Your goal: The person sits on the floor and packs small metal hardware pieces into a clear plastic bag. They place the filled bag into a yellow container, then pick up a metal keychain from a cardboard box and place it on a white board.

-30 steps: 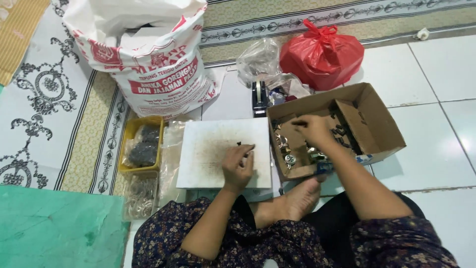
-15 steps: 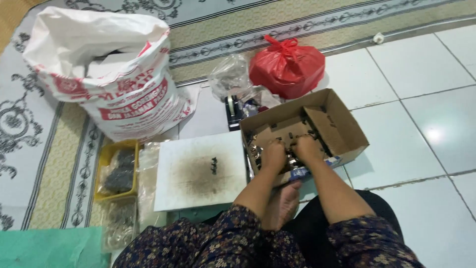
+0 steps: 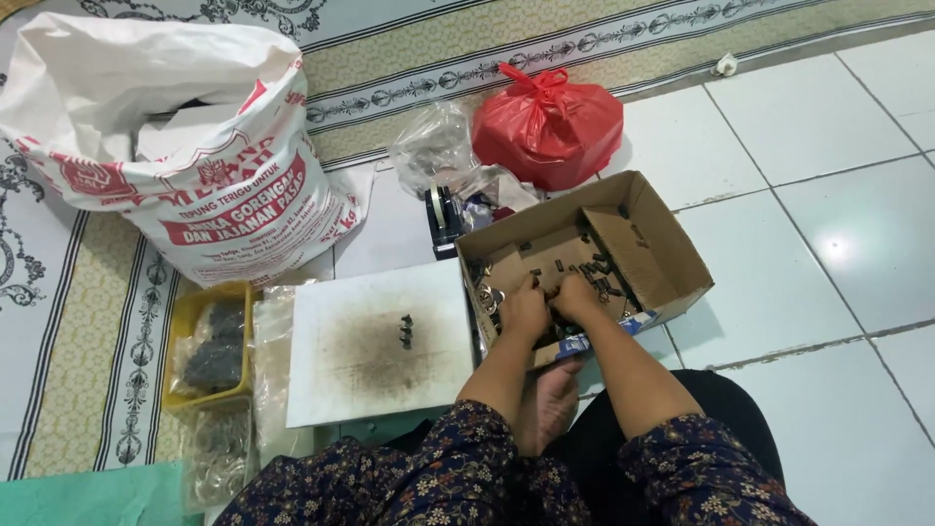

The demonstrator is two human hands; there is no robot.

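Note:
Both my hands are down inside an open brown cardboard box [image 3: 672,258] that holds several small dark metal parts [image 3: 596,265]. My left hand [image 3: 524,310] and my right hand [image 3: 577,296] lie side by side among the parts, fingers curled over them; what each holds is hidden. To the left of the box lies a white board [image 3: 380,341] with a dark smudge and a few small dark parts [image 3: 406,331] standing at its middle. My bare foot [image 3: 550,404] rests under the box's near edge.
A big white printed sack [image 3: 185,146] stands at the back left. A red plastic bag [image 3: 547,127], clear bags [image 3: 433,146] and a tape dispenser [image 3: 443,219] sit behind the box. A yellow tray [image 3: 209,341] with bagged dark parts lies left of the board. White tiles spread right.
My left hand has left the white board, where a few small parts now stand, and joined my right hand inside the box. The view has shifted slightly.

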